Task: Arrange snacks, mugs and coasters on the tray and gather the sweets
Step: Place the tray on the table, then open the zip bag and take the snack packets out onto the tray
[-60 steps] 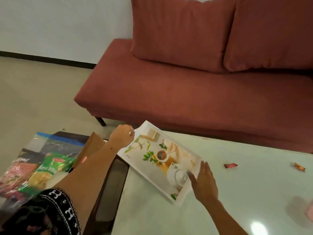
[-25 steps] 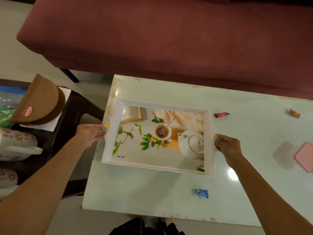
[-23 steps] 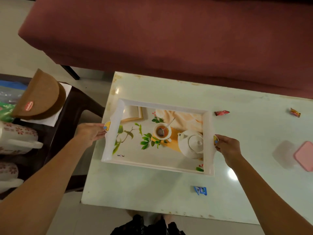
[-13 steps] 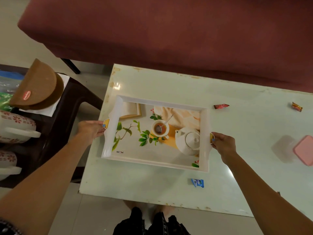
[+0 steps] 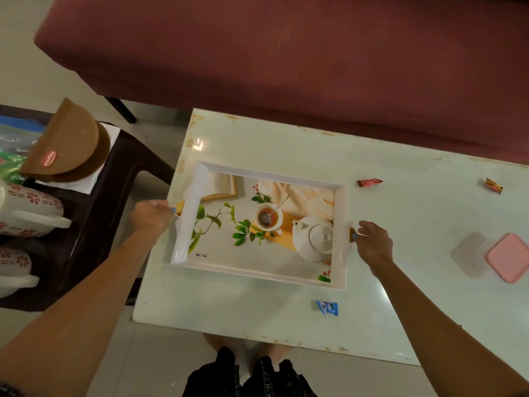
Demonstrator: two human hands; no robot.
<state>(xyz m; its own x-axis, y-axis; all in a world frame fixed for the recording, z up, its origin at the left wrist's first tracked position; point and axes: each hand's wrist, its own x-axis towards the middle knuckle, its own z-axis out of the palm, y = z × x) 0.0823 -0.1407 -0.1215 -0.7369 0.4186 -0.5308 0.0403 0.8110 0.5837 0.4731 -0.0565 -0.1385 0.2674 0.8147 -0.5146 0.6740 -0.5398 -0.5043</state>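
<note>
A white tray [image 5: 252, 271] printed with a teapot and a teacup lies flat on the pale table [image 5: 286, 141], near its left end. My left hand [image 5: 150, 214] pinches the tray's left handle, and my right hand [image 5: 373, 240] holds the right handle by its fingertips. Three wrapped sweets lie loose on the table: a red sweet [image 5: 369, 182] right of the tray, an orange sweet [image 5: 493, 185] further right, and a blue sweet [image 5: 328, 307] in front of the tray. The tray holds nothing.
A dark side table [image 5: 94, 224] at the left carries two white flowered mugs [image 5: 28, 207], brown coasters [image 5: 68, 144] and snack packets [image 5: 10, 159]. A pink-lidded container [image 5: 506, 257] stands at the table's right. A red sofa [image 5: 286, 53] runs behind.
The tray has come over from the side table and now lies level on the pale table. Both hands stay at its handles, and the right hand's grip looks looser.
</note>
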